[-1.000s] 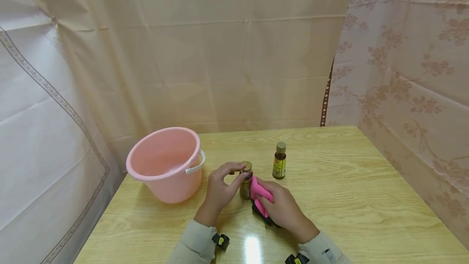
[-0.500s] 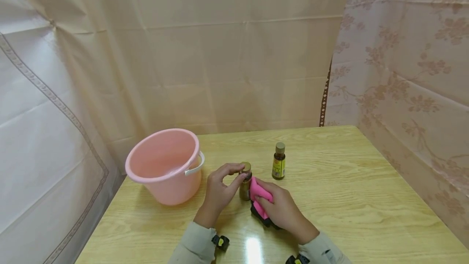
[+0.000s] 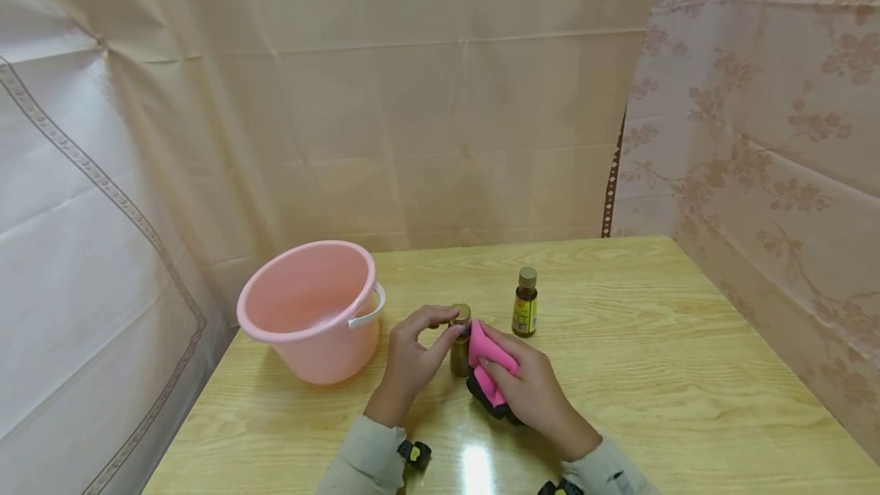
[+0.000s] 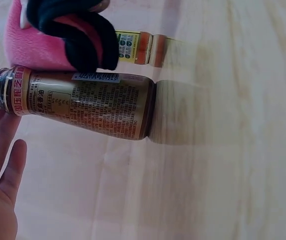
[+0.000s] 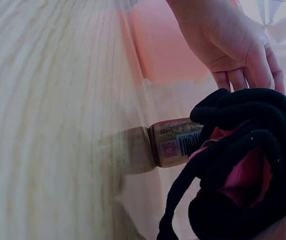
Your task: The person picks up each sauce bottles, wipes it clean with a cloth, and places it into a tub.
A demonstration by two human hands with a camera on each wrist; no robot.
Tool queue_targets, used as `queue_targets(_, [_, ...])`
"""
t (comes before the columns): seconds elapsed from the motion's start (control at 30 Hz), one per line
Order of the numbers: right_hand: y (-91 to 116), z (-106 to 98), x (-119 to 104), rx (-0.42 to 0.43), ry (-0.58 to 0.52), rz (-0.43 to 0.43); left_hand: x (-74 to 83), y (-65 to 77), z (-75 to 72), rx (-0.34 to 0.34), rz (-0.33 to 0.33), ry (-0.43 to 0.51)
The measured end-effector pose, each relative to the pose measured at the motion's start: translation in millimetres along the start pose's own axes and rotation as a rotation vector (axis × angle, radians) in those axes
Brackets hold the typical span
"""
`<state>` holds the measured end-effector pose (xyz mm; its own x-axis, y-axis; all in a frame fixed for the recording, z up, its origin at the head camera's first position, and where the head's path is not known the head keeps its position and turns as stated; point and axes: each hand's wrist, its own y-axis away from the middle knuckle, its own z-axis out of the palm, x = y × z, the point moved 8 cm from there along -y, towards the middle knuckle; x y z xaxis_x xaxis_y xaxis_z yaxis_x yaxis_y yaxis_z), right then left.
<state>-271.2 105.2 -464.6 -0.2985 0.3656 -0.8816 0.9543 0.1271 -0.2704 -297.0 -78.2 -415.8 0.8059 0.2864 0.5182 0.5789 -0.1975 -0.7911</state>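
Note:
A sesame oil bottle (image 3: pixel 460 361) with a gold cap stands upright on the table. My left hand (image 3: pixel 410 354) pinches it at the cap and neck with fingers and thumb. In my right hand (image 3: pixel 539 392) is a bunched pink cloth (image 3: pixel 495 361) with black edging, held against the bottle's right side. The left wrist view shows the bottle's printed brown label (image 4: pixel 98 102) and the cloth (image 4: pixel 43 50) touching its upper part. Black folds of the cloth (image 5: pixel 242 107) hide much of the bottle (image 5: pixel 175 142) in the right wrist view.
Behind and to the right stands a second dark bottle (image 3: pixel 525 313) with a yellow label. A pink bucket (image 3: pixel 330 350) with a white handle (image 3: pixel 367 315) is at the left. Curtains (image 3: pixel 440 136) enclose the wooden table (image 3: pixel 660 373) at the back and sides.
The cloth and my right fingers have shifted slightly upward along the bottle. My left hand keeps its hold at the cap and neck, and the bottle stays in place.

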Motion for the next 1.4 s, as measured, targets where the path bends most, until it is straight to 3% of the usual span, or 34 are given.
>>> queue_targets(0.57, [3, -4, -16, 0.057, -0.004, -0.189, 7.0, -3.7, 0.0, 0.026, 0.027, 0.015])
queue_targets(1.1, [2, 3, -2, -0.002, 0.055, -0.053, 3.7, -1.7, 0.4, 0.011, 0.002, 0.020])
queue_targets(1.4, [1, 8, 11, -0.070, 0.174, 0.021, 2.8, -2.1, 0.4, 0.017, 0.011, 0.027])
